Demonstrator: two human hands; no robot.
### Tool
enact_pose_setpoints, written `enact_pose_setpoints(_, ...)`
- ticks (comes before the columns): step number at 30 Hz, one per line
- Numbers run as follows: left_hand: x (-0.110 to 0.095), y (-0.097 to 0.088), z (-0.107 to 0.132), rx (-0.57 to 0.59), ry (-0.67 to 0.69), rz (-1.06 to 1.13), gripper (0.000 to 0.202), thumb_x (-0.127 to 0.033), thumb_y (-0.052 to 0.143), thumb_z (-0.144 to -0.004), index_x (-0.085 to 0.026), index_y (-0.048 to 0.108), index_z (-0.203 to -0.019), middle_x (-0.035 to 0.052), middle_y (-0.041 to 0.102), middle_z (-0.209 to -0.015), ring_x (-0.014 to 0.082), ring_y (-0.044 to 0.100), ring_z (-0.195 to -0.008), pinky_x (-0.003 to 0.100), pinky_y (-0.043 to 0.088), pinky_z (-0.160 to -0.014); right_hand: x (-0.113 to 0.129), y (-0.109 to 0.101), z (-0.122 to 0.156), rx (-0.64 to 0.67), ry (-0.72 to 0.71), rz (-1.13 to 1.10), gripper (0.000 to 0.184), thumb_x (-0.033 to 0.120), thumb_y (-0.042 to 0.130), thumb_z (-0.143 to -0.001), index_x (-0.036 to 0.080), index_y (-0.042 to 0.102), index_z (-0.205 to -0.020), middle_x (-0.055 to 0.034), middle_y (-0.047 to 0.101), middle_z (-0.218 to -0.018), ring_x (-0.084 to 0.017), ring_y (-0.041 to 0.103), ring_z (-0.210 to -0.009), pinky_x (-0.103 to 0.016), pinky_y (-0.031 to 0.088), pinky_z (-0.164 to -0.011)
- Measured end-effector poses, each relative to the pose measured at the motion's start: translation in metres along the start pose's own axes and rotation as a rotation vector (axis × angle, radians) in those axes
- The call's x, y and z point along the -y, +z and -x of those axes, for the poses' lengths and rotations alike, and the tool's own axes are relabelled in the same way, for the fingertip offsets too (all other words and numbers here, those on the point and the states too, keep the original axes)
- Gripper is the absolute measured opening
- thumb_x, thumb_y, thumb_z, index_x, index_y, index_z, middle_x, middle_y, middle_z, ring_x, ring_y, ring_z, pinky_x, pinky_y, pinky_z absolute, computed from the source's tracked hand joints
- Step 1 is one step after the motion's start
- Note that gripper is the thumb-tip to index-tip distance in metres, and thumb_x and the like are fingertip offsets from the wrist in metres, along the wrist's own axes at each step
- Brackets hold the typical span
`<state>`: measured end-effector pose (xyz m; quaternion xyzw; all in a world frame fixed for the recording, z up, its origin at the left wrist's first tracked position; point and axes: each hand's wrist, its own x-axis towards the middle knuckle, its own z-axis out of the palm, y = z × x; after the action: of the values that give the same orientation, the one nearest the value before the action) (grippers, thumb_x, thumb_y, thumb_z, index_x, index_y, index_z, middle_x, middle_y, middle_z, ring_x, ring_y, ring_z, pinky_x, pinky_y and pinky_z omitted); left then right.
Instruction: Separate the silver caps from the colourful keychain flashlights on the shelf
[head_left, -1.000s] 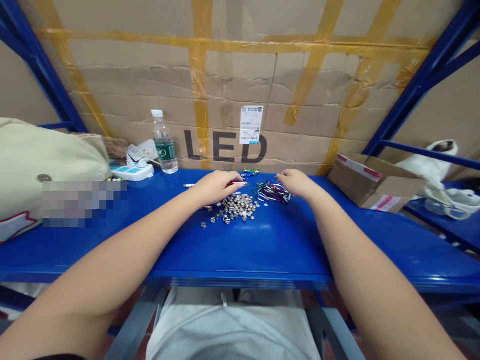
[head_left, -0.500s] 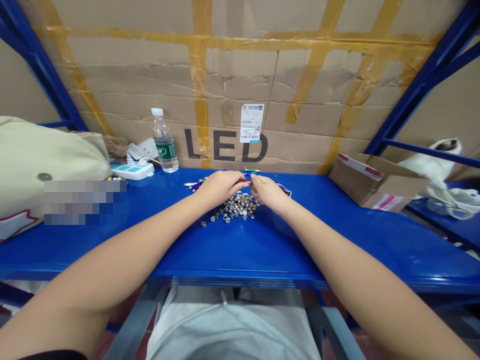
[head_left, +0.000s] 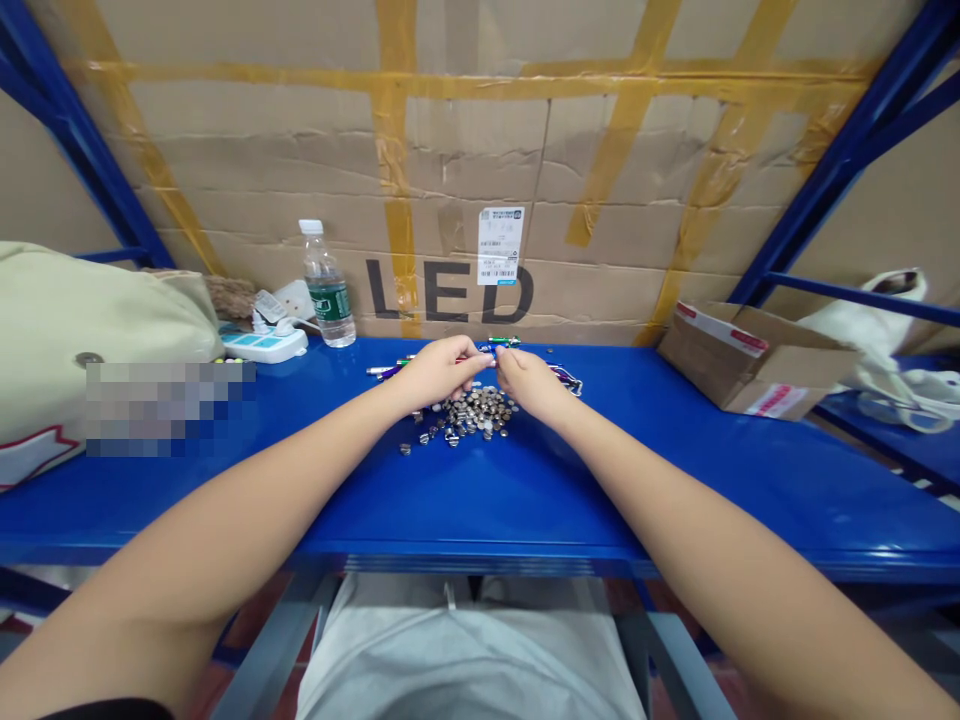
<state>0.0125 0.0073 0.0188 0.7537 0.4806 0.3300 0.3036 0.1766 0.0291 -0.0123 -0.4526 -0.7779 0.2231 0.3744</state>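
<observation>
Both hands meet fingertip to fingertip just beyond the pile of small metal discs (head_left: 469, 415): the left hand (head_left: 439, 368) pinches a slim red-tipped piece (head_left: 486, 358), and the right hand (head_left: 529, 378) closes its grip on that piece's other end. What the piece is, I cannot tell. It hangs over the blue table (head_left: 525, 480), so a slip would likely drop it among the discs. A dragging wrist could scatter them toward the coloured clips (head_left: 564, 378) on the right.

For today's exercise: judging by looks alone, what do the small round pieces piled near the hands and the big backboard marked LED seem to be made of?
Small round pieces: probably metal with a shiny silver finish, since they glint under the light.
Backboard: corrugated cardboard, matte brown, shown by its creases, its yellowish tape strips and its paper label.
</observation>
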Motion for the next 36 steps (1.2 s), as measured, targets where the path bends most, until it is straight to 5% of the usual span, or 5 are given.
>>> enact_pose_setpoints(8, 0.004, -0.005, -0.003, -0.016, 0.046, -0.04, 0.02, -0.032, 0.06, -0.088, -0.017, 0.052, -0.078, -0.003, 0.055, -0.061, 0.0078, 0.048, -0.045, 0.021, 0.035, -0.046, 0.004, 0.001, -0.001, -0.097, -0.038, 0.042, 0.036, 0.036, 0.027, -0.094, 0.023, 0.035, -0.062, -0.0015, 0.051, -0.061, -0.016, 0.047, -0.064, -0.027, 0.034, -0.061)
enact_pose_setpoints(14, 0.008, -0.003, -0.003, 0.188, -0.058, 0.076, 0.038, -0.046, 0.037, -0.098, -0.017, 0.053, -0.078, -0.0035, 0.047, -0.053, 0.0074, 0.039, -0.04, 0.021, 0.033, -0.043, 0.002, -0.003, -0.002, -0.128, -0.15, 0.169, 0.029, 0.034, 0.031, -0.093, 0.022, 0.041, -0.069, -0.0047, 0.057, -0.074, -0.017, 0.051, -0.071, -0.029, 0.036, -0.069)
enact_pose_setpoints(22, 0.014, -0.002, -0.005, -0.066, 0.415, -0.55, 0.014, -0.03, 0.056, -0.089, -0.018, 0.062, -0.092, 0.0045, 0.069, -0.09, 0.0183, 0.061, -0.084, 0.028, 0.042, -0.073, -0.001, 0.001, -0.002, -0.013, 0.034, -0.07, 0.04, 0.036, 0.026, -0.095, 0.023, 0.035, -0.058, 0.0007, 0.045, -0.054, -0.015, 0.043, -0.055, -0.027, 0.032, -0.056)
enact_pose_setpoints(28, 0.007, -0.003, -0.001, 0.168, 0.12, -0.068, 0.044, -0.049, 0.035, -0.096, -0.019, 0.056, -0.073, -0.0036, 0.04, -0.049, 0.0107, 0.04, -0.045, 0.025, 0.035, -0.05, 0.005, -0.008, 0.0, -0.109, -0.17, 0.145, 0.031, 0.036, 0.031, -0.093, 0.023, 0.033, -0.065, -0.0013, 0.048, -0.064, -0.016, 0.043, -0.064, -0.028, 0.03, -0.062)
enact_pose_setpoints(36, 0.014, -0.021, -0.005, 0.449, -0.175, 0.325, 0.051, -0.064, 0.036, -0.09, -0.021, 0.041, -0.062, -0.0073, 0.02, -0.045, 0.0086, 0.017, -0.038, 0.024, 0.02, -0.041, 0.003, -0.02, 0.0, -0.169, -0.245, 0.224, 0.031, 0.036, 0.027, -0.095, 0.023, 0.032, -0.068, -0.0014, 0.048, -0.063, -0.016, 0.043, -0.06, -0.028, 0.029, -0.061)
